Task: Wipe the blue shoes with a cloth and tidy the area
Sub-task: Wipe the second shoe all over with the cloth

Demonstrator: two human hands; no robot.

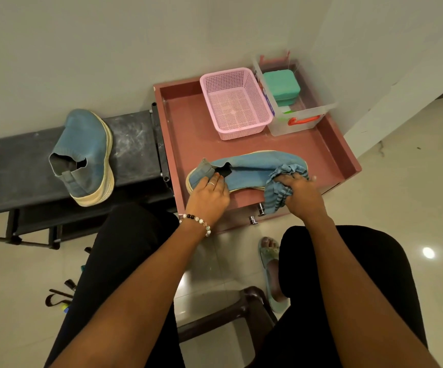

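Note:
One blue shoe [252, 168] with a cream sole lies on its side near the front edge of a pink cabinet top [188, 134], toe to the right. My left hand [209, 191] rests on its heel end, fingers around the collar. My right hand [298, 193] grips a crumpled blue cloth [281, 181] and presses it on the toe. The other blue shoe [86, 155] stands on a black bench [8, 166] to the left, with neither hand on it.
A pink mesh basket [235, 102] and a clear box [297, 120] holding a green case [281, 86] stand at the back of the cabinet top. A wall runs behind. My knees, a sandalled foot [270, 272] and a dark stool [231, 314] are below.

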